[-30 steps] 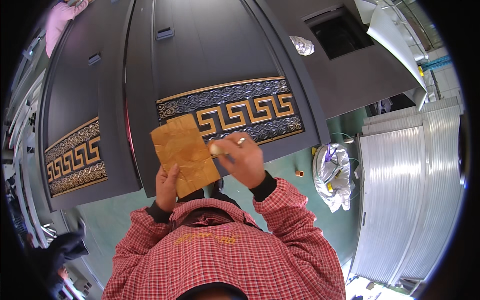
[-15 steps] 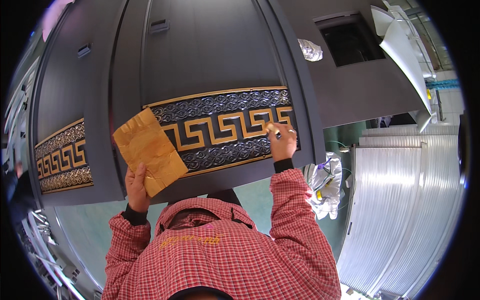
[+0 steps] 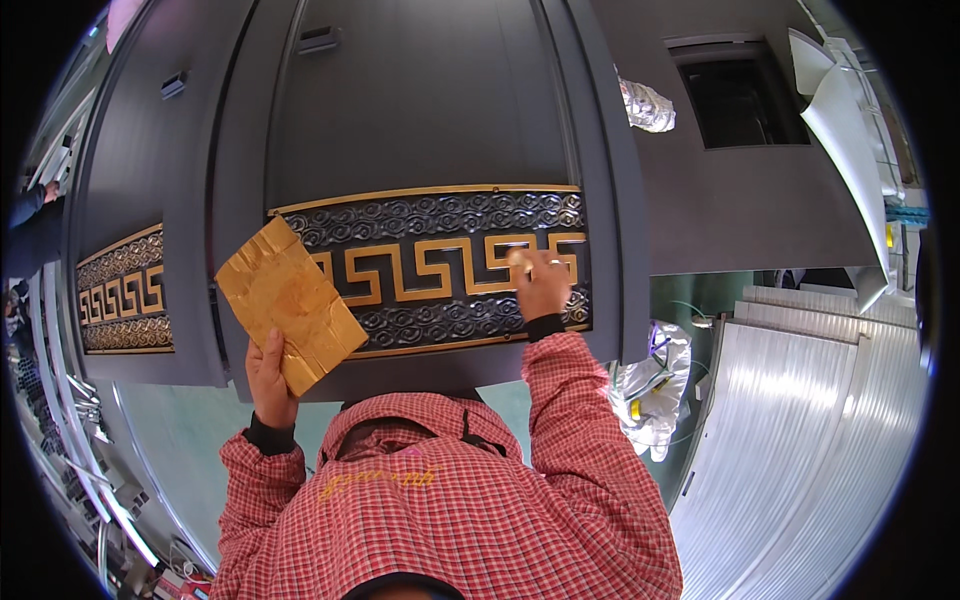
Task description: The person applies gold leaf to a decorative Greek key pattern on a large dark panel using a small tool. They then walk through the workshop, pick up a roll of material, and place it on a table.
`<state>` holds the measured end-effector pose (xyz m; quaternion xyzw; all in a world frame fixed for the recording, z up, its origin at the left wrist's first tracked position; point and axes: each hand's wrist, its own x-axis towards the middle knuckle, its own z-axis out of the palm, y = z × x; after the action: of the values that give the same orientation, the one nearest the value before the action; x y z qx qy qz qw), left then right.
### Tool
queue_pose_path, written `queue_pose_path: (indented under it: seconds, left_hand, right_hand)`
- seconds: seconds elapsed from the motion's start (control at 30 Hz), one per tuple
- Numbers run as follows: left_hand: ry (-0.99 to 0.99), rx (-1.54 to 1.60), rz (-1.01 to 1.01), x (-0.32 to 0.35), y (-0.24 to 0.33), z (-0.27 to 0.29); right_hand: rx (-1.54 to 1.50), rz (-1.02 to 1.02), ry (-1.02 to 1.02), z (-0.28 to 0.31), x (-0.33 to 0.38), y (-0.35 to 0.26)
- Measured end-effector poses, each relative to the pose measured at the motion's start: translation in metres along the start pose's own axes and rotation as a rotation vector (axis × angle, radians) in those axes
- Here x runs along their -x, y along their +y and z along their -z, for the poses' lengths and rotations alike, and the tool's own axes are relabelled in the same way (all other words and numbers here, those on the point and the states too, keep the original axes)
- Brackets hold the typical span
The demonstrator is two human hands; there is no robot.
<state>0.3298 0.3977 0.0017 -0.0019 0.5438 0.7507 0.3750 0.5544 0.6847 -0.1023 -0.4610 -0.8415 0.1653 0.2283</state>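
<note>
My left hand grips the lower edge of a creased piece of cardboard, golden brown with a darker smear in its middle. The cardboard tilts over the left end of a decorative panel and hides part of it. Gold key-pattern bands run across the panel between dark embossed scrollwork strips, with gold trim above and below. At the right part of the key pattern, my right hand pinches a small pale-yellow wad against or just over the gold band; contact cannot be made out. A ring shows on one finger.
The panel belongs to a dark grey door. A similar door stands left, and a dark sheet with a rectangular opening lies right. Foil-like wrapping, a silvery bag and ribbed sheets are rightward. Another person's hand shows far left.
My right hand has shifted left along the key pattern with the wad. My left hand still holds the cardboard over the panel's left end. Another person's arm now shows at the far left.
</note>
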Motion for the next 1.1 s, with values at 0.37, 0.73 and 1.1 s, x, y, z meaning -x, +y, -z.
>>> queue_pose_path:
  seconds: [0.37, 0.73, 1.1]
  left_hand:
    - [-0.014, -0.034, -0.019, -0.003, -0.010, -0.005]
    - [0.015, -0.008, -0.030, -0.002, -0.005, -0.011]
    - [0.020, -0.013, -0.040, -0.005, -0.004, -0.005]
  right_hand:
    - [0.013, 0.217, -0.066, -0.006, -0.001, -0.005]
    - [0.076, 0.154, -0.082, -0.020, -0.022, -0.016]
    - [-0.021, 0.192, -0.211, -0.019, -0.018, -0.015]
